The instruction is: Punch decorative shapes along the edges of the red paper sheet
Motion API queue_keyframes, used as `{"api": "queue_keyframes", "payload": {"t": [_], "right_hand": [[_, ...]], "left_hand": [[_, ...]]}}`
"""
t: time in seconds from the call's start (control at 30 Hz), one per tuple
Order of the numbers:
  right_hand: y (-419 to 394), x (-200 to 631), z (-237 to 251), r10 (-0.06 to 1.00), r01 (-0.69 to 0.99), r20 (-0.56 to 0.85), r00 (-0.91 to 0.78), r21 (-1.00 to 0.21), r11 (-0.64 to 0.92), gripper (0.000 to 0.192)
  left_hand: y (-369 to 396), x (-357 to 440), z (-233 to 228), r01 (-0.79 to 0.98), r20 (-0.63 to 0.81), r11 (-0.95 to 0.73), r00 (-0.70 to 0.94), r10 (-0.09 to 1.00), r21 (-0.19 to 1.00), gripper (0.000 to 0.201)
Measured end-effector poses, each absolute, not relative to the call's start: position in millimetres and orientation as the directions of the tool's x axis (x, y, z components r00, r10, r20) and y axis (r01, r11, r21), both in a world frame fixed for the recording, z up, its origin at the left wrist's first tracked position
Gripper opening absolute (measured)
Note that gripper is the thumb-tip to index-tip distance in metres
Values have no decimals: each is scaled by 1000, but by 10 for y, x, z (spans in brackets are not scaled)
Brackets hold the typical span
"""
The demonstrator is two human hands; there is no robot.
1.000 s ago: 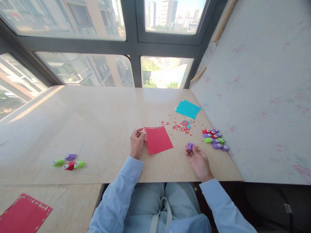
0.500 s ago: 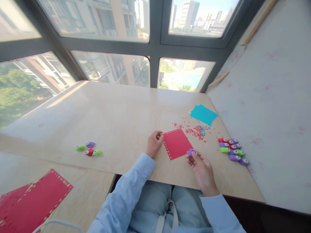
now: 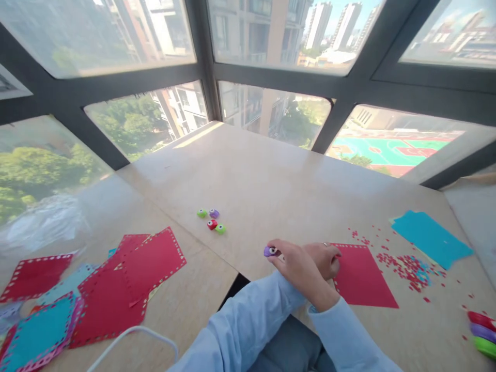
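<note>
My right hand [image 3: 300, 268] reaches across my left wrist and pinches a small purple craft punch [image 3: 268, 251] above the table. My left hand [image 3: 325, 258], partly hidden behind the right, has its fingers curled on the left edge of a red sheet of paper [image 3: 362, 279]. Punched holes line the sheet's top and left edges. Left of the held punch, a red punch [image 3: 212, 224], a purple punch [image 3: 214, 213] and two green ones, a rear green punch [image 3: 201, 212] and a front green punch [image 3: 220, 229], sit close together.
Red and blue paper bits [image 3: 411, 271] lie scattered right of the sheet, near blue paper [image 3: 432, 237]. More punches [image 3: 482, 330] stand at the right edge. Hole-edged red sheets [image 3: 155, 261], blue sheets [image 3: 46, 325], a white cable [image 3: 143, 329] and clear plastic [image 3: 50, 219] lie left.
My view has turned left. My right hand has carried the purple punch from the red sheet's right side leftward over my left arm. My left hand stays at the sheet's left edge.
</note>
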State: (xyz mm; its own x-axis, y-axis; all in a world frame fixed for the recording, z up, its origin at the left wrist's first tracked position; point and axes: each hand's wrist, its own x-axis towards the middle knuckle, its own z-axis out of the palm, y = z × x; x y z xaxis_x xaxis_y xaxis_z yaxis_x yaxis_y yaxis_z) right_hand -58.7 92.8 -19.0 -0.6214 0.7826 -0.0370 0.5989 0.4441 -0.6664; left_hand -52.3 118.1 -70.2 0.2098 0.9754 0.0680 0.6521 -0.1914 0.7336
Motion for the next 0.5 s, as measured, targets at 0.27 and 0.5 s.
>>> {"api": "queue_keyframes", "payload": {"t": [0.27,0.5], "right_hand": [[1094,-1174,-204,564,635,-303,-768,-473,611,21],[1129,-1496,-278,678,567,-78,-731,-623,539,35]], "left_hand": [[1230,-571,-729,604,109,-250,260,959,757,35],[1246,-537,-791,575,141,-266,253,957,774,33]]}}
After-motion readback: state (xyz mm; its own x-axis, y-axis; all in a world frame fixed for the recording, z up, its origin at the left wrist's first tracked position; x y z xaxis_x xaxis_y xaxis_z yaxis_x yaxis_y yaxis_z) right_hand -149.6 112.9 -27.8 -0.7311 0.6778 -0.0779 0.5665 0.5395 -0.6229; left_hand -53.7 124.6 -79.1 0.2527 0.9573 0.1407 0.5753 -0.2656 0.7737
